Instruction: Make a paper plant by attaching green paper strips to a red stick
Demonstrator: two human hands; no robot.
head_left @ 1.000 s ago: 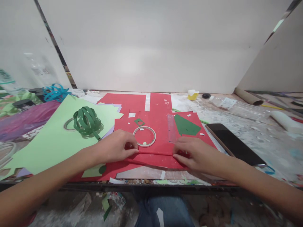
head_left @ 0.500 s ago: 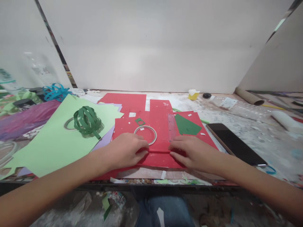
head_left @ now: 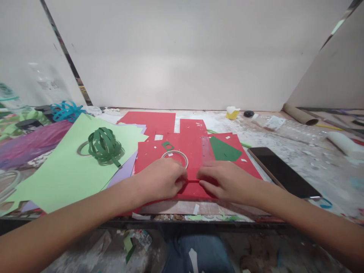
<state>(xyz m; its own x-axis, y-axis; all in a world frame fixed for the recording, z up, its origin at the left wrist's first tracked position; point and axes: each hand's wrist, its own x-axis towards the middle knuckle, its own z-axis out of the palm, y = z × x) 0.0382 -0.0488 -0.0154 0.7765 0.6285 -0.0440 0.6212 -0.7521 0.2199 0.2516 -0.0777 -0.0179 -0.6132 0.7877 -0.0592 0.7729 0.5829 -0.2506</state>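
Note:
Between my hands runs a thin red paper roll (head_left: 193, 181), lying along the front of the red paper sheets (head_left: 192, 144). My left hand (head_left: 160, 177) pinches its left end, and the fingertips of my right hand (head_left: 227, 180) are closed on the right end. How tightly it is rolled under the fingers is hidden. Just behind my left hand, a roll of tape (head_left: 186, 156) is partly covered by it. A clear ruler (head_left: 206, 149) lies by my right fingertips, with a green paper piece (head_left: 226, 148) beside it.
Light green paper (head_left: 65, 163) on the left carries a dark green paper-strip ball (head_left: 102, 147). A phone (head_left: 284, 172) lies right of my right hand. Farther back are a yellow cup (head_left: 232, 113), a plastic bottle (head_left: 287, 127) and a cardboard tube (head_left: 300, 115).
My left hand has slid right along the red roll, covering more of the tape. My right hand has shifted slightly left, so the hands are closer together.

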